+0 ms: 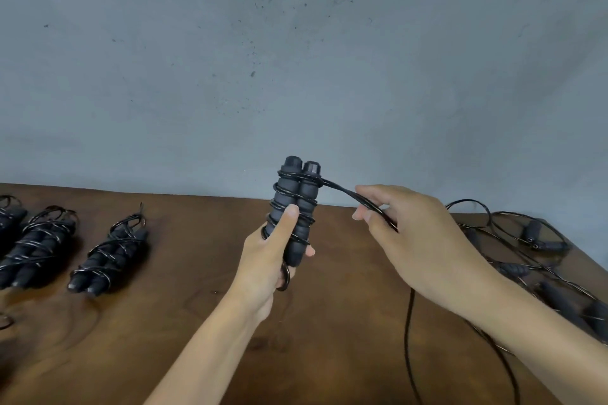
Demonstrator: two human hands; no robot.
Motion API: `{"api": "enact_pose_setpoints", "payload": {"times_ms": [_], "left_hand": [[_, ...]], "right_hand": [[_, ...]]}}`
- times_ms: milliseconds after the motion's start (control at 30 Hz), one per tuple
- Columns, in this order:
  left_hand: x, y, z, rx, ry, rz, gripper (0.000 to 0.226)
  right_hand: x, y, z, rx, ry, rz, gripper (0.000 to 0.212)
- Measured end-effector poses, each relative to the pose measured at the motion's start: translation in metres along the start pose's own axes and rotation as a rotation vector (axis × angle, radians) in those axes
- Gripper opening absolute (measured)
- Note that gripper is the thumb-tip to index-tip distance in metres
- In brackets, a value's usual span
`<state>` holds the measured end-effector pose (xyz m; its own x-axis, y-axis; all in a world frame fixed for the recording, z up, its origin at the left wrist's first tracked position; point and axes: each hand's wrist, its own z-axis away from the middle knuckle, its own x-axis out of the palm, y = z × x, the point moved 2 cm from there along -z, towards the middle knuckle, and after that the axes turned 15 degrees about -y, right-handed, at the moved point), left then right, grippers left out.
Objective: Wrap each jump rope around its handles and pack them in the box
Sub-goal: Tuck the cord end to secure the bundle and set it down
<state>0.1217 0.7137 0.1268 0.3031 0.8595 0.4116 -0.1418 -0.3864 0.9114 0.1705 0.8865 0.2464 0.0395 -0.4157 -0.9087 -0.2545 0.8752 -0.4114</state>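
Both hands (263, 256) (414, 233) raised, fingers (368, 207) curled.

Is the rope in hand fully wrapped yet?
Partly: coils ring the handles, but the right hand holds loose rope trailing down.

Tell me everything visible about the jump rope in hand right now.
The jump rope has two black, foam-looking ribbed handles held side by side, upright above the wooden table. The left hand grips their lower half. Thin black cord coils around them; the right hand pinches the strand leaving the top, slack trailing down.
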Motion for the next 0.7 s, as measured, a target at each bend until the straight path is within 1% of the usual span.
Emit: {"api": "enact_pose_setpoints", "payload": {"times_ms": [67,133,267,400,467,567,633,700], "left_hand": [[0.003,0.003,-0.001,-0.019,0.03,-0.055,0.047],[0.005,0.005,-0.002,-0.027,0.036,-0.094,0.041],[0.006,0.008,-0.004,-0.047,-0.013,-0.248,0.04],[0.005,0.012,-0.004,-0.047,-0.087,-0.423,0.048],[0.004,0.015,-0.005,-0.08,-0.134,-0.517,0.046],[0.003,0.02,-0.007,-0.136,-0.183,-0.657,0.05],[0.004,0.025,-0.009,-0.166,-0.234,-0.752,0.052],[0.006,0.032,-0.009,-0.191,-0.287,-0.846,0.05]], "right_hand": [[0.001,-0.005,0.001,-0.007,0.003,0.091,0.021],[-0.001,-0.008,0.0,-0.015,0.015,0.145,0.021],[-0.012,-0.012,-0.005,-0.027,0.007,0.242,0.021],[-0.029,-0.015,-0.011,-0.024,-0.046,0.377,0.033],[-0.038,-0.015,-0.017,-0.039,-0.084,0.474,0.024],[-0.049,-0.016,-0.025,-0.133,-0.149,0.676,0.011],[-0.055,-0.018,-0.03,-0.195,-0.222,0.807,0.005],[-0.06,-0.017,-0.037,-0.212,-0.326,0.915,0.005]]}}
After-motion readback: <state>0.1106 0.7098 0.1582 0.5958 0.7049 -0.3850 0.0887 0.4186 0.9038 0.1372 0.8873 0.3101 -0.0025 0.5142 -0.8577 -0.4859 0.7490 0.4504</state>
